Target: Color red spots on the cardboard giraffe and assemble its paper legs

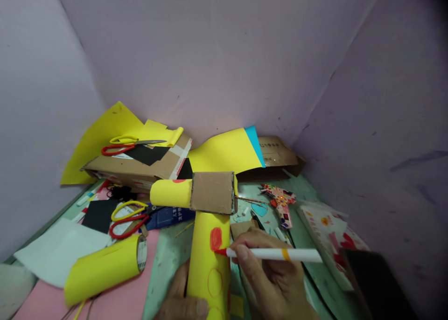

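A yellow paper-covered tube model (209,254) stands upright before me, topped by a cardboard block (212,192) and a sideways yellow tube (171,192). My left hand (184,296) is wrapped round the base of the upright tube. My right hand (271,275) pinches a white marker with a red tip (276,254). The tip touches a red filled circle (216,239) on the tube. Further down the tube there is an outlined red circle (214,282).
A loose yellow roll (105,267) lies at left on pink paper (119,301). Two pairs of red-and-yellow scissors lie on the table (129,217) and on a cardboard box (129,145). Yellow and blue sheets (231,152) lean at the back. A patterned cross-shaped piece (282,203) and printed sheets (329,231) lie right.
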The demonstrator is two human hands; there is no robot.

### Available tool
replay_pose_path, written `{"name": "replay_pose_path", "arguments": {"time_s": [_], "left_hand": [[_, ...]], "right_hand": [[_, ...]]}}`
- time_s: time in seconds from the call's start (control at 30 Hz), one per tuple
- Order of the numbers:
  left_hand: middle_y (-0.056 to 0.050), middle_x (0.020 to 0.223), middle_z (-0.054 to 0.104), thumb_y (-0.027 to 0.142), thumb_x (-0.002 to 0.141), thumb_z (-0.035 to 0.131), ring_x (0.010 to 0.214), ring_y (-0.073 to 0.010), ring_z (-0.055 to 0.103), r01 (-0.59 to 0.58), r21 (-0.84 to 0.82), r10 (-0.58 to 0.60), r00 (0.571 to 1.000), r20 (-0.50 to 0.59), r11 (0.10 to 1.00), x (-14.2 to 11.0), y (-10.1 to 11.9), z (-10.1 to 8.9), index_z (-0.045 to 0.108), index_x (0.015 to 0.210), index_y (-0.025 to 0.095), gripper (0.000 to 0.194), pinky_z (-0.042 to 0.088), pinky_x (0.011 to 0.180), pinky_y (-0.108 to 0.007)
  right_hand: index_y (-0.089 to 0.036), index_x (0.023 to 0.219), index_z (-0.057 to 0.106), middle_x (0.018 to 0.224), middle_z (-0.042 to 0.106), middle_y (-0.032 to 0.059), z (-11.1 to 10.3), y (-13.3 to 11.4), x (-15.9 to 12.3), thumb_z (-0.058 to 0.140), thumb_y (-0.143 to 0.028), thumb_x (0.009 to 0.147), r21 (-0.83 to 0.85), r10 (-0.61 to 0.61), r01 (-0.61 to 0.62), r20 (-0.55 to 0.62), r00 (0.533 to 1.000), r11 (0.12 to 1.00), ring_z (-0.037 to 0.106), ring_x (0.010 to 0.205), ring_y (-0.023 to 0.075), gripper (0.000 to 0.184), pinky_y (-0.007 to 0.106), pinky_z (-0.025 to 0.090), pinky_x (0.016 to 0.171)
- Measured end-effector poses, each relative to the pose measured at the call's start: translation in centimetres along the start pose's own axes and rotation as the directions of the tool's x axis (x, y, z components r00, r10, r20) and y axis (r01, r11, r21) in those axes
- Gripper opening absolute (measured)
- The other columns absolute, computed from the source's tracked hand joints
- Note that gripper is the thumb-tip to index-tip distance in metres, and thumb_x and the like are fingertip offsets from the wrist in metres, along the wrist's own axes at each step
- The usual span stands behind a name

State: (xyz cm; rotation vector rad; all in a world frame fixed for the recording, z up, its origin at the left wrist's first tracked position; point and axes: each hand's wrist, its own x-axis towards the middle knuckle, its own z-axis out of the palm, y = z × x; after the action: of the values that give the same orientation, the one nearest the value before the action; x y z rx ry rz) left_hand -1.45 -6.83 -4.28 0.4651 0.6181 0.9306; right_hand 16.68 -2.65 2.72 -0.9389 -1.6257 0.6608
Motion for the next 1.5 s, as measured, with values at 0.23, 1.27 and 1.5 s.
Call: {"name": "replay_pose_path", "arguments": {"time_s": [0.23,1.27,1.5], "left_hand": [[-0.010,0.108,0.074,0.031,0.060,0.079,0.106,-0.0376,0.065,0.024,0.032,-0.024,1.000,-0.004,0.999,-0.13,0.19,-0.71,0.038,0.143,0.022,0.093,0.048,0.089,-0.049],[-0.012,0.105,0.074,0.031,0.059,0.080,0.105,-0.0385,0.065,0.018,0.013,-0.018,1.000,-0.001,1.000,0.06,0.31,-0.14,0.041,0.141,0.018,0.091,0.046,0.093,-0.050],[-0.013,0.109,0.073,0.032,0.060,0.079,0.107,-0.0394,0.064,0.007,0.004,-0.007,1.000,0.005,1.000,0.02,0.23,-0.02,0.041,0.141,0.019,0.091,0.046,0.093,-0.050]], "right_hand": [[-0.025,0.083,0.064,0.069,0.063,-0.0036,-0.24,0.07,0.28,0.056,-0.019,0.091,0.041,0.029,-0.027,-0.046,0.999,0.999,0.059,0.062,0.0117,0.014,0.022,0.045,0.057],[-0.026,0.086,0.065,0.075,0.066,-0.0023,0.15,-0.09,0.30,0.056,-0.016,0.090,0.073,0.003,0.002,-0.072,0.997,0.997,0.063,0.069,0.0140,0.015,0.025,0.048,0.064],[-0.027,0.086,0.065,0.073,0.065,-0.0035,0.20,-0.02,0.12,0.055,-0.017,0.091,0.082,0.023,-0.018,-0.058,0.998,0.996,0.061,0.067,0.0132,0.015,0.024,0.046,0.060]]}}
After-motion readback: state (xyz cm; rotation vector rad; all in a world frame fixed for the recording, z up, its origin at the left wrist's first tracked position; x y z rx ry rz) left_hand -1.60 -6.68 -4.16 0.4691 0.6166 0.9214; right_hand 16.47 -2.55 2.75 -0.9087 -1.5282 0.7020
